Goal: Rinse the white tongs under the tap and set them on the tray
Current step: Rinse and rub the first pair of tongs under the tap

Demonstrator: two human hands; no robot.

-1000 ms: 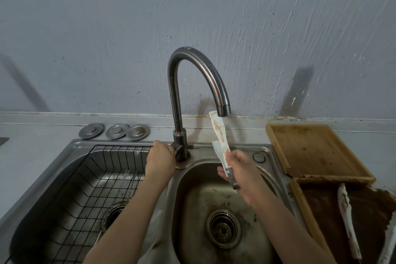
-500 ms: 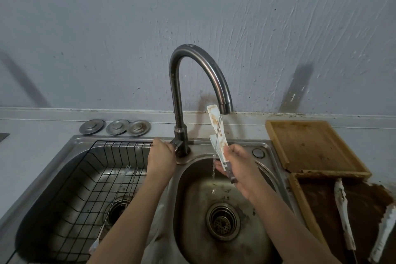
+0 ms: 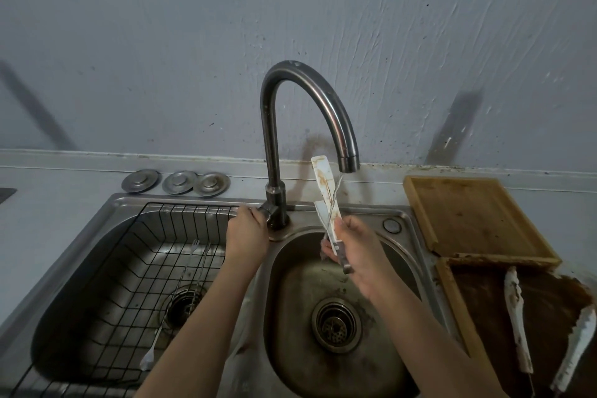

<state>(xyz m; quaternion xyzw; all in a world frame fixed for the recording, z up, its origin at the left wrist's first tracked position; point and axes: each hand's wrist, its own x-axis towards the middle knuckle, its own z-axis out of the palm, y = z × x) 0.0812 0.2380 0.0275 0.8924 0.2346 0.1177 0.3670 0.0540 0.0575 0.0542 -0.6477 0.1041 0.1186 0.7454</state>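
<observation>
My right hand [image 3: 357, 255] grips the white tongs [image 3: 325, 191] by their lower end, holding them upright over the right sink basin [image 3: 290, 317]. Brown stains streak the upper blades. A thin stream of water falls from the tap spout [image 3: 348, 161] onto the tongs. My left hand [image 3: 247, 233] holds the tap handle at the tap's base [image 3: 274, 203]. A clean wooden tray [image 3: 475, 213] lies on the counter to the right of the sink.
A second tray [image 3: 452, 300] smeared with brown sauce sits at the front right and holds two dirty white utensils [image 3: 517, 317]. The left basin has a black wire rack [image 3: 129, 268] with long forks in it. Three metal sink plugs [image 3: 176, 182] lie behind it.
Water has started running from the spout over the tongs. The view has shifted slightly; both hands stay in much the same place.
</observation>
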